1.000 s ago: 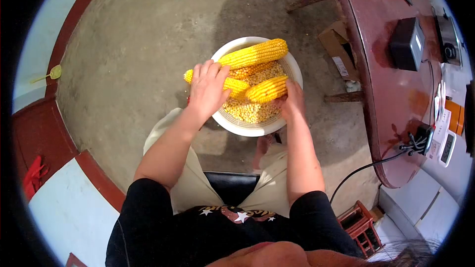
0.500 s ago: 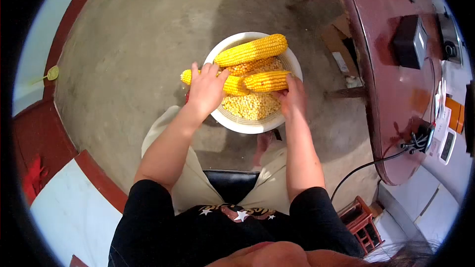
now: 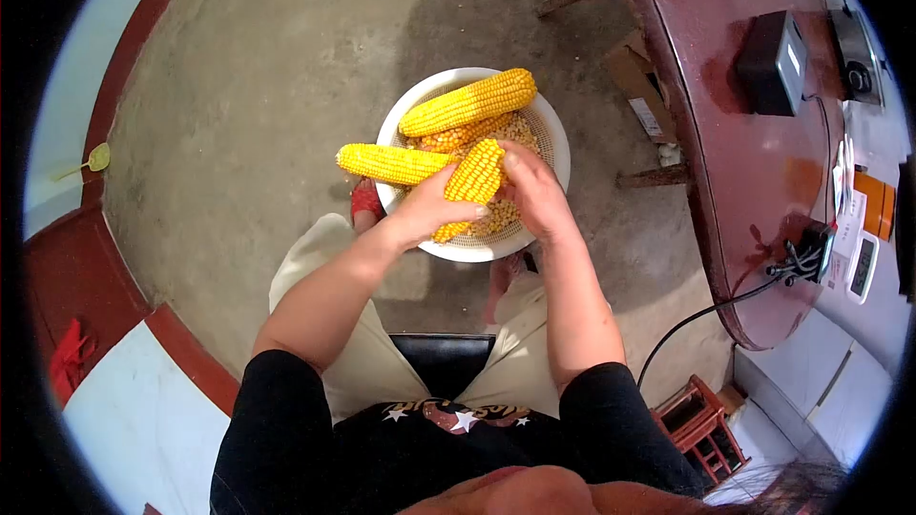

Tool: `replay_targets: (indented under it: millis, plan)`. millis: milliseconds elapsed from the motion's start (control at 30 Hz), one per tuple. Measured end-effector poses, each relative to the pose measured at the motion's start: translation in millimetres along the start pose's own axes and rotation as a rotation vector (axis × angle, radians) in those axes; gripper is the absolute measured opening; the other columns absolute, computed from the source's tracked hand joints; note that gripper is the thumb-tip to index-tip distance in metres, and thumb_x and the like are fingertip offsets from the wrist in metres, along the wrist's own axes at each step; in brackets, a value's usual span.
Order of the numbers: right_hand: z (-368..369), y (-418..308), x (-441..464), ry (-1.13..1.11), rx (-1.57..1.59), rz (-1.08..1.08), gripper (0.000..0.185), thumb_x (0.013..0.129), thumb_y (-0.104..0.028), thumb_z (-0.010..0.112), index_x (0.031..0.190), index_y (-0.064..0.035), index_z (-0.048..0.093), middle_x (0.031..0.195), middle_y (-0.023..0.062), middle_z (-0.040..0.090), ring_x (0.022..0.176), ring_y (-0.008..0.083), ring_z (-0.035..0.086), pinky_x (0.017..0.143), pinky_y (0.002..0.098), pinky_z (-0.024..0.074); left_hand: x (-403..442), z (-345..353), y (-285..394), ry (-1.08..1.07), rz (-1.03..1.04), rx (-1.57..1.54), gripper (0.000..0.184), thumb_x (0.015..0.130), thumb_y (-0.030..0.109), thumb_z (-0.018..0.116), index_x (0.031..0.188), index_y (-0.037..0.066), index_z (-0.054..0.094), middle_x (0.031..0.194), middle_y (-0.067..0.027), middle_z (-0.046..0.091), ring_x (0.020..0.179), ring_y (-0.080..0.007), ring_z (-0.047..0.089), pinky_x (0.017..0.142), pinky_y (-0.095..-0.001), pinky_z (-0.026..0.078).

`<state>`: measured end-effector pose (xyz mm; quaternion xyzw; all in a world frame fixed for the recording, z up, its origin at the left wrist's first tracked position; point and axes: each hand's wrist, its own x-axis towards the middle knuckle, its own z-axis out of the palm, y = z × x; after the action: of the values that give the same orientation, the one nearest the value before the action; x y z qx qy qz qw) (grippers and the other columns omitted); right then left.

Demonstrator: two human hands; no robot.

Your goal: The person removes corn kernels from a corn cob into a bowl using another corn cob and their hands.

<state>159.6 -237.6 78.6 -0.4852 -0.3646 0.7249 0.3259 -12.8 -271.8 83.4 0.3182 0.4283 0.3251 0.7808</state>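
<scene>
A yellow ear of corn (image 3: 474,179) is held at a slant over the basket, its upper end pointing away from me. My left hand (image 3: 422,211) wraps round its lower half, thumb across the front. At its upper right side, my right hand (image 3: 537,196) grips with the thumb near the tip; its other fingers are partly hidden. Beneath is a round white basket (image 3: 556,138) with loose corn kernels (image 3: 503,216). Another ear of corn (image 3: 389,162) lies across the left rim beside my left hand. A larger ear (image 3: 468,103) rests at the far side, above a partly covered darker ear (image 3: 463,136).
A dark red table (image 3: 682,114) stands on the right, bearing a black box (image 3: 771,62) and cables (image 3: 801,262). Under it is a cardboard box (image 3: 637,86). A small reddish wooden stool (image 3: 704,429) is at lower right. My foot in a red shoe (image 3: 365,198) is beside the basket.
The ear of corn at the right has been brought toward me and turned from level to slanted. My left hand has left the left ear and now grips this one with my right.
</scene>
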Motion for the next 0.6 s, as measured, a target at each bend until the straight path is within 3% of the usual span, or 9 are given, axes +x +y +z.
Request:
replay_targets:
  millis: [67,100,133,200,233,333,400,467,600]
  plan:
    - [-3.2,-1.7,2.9,0.031,0.149,0.197,0.050,0.089,-0.037,0.053,0.122,-0.0007,0.048,0.103,0.0079,0.059,0.086,0.0142,0.056,0.071,0.0276,0.0478,-2.6,3.5,3.3,0.018,-0.022,-0.061,0.060,0.076,0.009,0.064,0.130,0.001,0.037,0.102,-0.0056,0.056,0.090,-0.0129,0.056,0.076,-0.0270,0.048]
    - [-0.5,1.3,2.9,0.027,0.040,0.150,0.047,0.092,-0.041,0.045,0.116,-0.0013,0.052,0.097,0.0074,0.060,0.082,0.0127,0.057,0.066,0.0257,0.0473,-3.7,4.5,1.4,0.020,-0.024,-0.061,0.060,0.076,0.009,0.064,0.130,0.001,0.037,0.102,-0.0056,0.056,0.090,-0.0129,0.056,0.076,-0.0270,0.048]
    - [-1.4,4.9,3.1,0.025,0.042,0.152,0.047,0.092,-0.041,0.045,0.116,-0.0013,0.052,0.097,0.0074,0.060,0.082,0.0127,0.057,0.066,0.0257,0.0473,-4.8,5.2,-1.5,0.027,-0.045,-0.080,0.058,0.077,0.009,0.063,0.128,0.001,0.038,0.098,-0.0055,0.056,0.084,-0.0126,0.056,0.070,-0.0265,0.049]
    - [-5.5,17.1,5.7,0.003,-0.181,0.052,0.044,0.093,-0.039,0.042,0.106,0.0005,0.057,0.094,0.0099,0.061,0.084,0.0163,0.058,0.069,0.0285,0.0465,-7.1,6.8,-5.6,0.035,-0.064,-0.093,0.055,0.077,0.010,0.063,0.127,0.002,0.039,0.094,-0.0053,0.056,0.078,-0.0123,0.057,0.065,-0.0261,0.049]
    - [-1.1,28.4,10.3,0.133,-0.228,-0.076,0.043,0.094,-0.036,0.041,0.099,0.0029,0.057,0.093,0.0130,0.062,0.086,0.0211,0.058,0.075,0.0322,0.0446,-8.6,7.6,-6.5,0.038,-0.064,-0.099,0.054,0.077,0.010,0.063,0.125,0.002,0.040,0.092,-0.0053,0.056,0.073,-0.0121,0.056,0.061,-0.0258,0.048]
    - [2.4,33.9,8.1,0.164,-0.259,-0.070,0.043,0.094,-0.035,0.041,0.100,0.0048,0.057,0.093,0.0147,0.062,0.089,0.0245,0.057,0.083,0.0347,0.0417,-14.4,12.6,-9.7,0.070,-0.066,-0.097,0.052,0.076,0.011,0.063,0.123,0.003,0.042,0.088,-0.0052,0.056,0.066,-0.0120,0.055,0.056,-0.0254,0.047]
    - [4.2,26.7,5.2,0.129,-0.311,-0.116,0.041,0.093,-0.032,0.040,0.098,0.0042,0.057,0.091,0.0156,0.062,0.082,0.0258,0.058,0.075,0.0353,0.0440,-19.0,14.5,-9.6,0.100,-0.060,-0.089,0.051,0.075,0.012,0.063,0.122,0.003,0.043,0.086,-0.0052,0.056,0.065,-0.0121,0.055,0.055,-0.0254,0.047]
    - [13.7,8.4,-3.4,0.064,0.036,0.140,0.029,0.094,-0.028,0.043,0.093,-0.0027,0.057,0.079,0.0010,0.057,0.065,0.0085,0.051,0.055,0.0249,0.0409,-25.2,13.5,-7.1,0.118,-0.089,-0.042,0.058,0.077,0.012,0.064,0.129,0.006,0.039,0.101,-0.0038,0.054,0.079,-0.0111,0.055,0.058,-0.0252,0.048]
    - [21.8,23.6,-4.7,-0.006,-0.063,-0.052,0.031,0.092,-0.028,0.043,0.086,-0.0016,0.057,0.074,0.0026,0.058,0.063,0.0098,0.052,0.053,0.0269,0.0415,-43.7,18.9,-8.6,0.160,-0.069,-0.030,0.059,0.077,0.014,0.064,0.129,0.005,0.038,0.100,-0.0040,0.054,0.074,-0.0112,0.055,0.055,-0.0256,0.048]
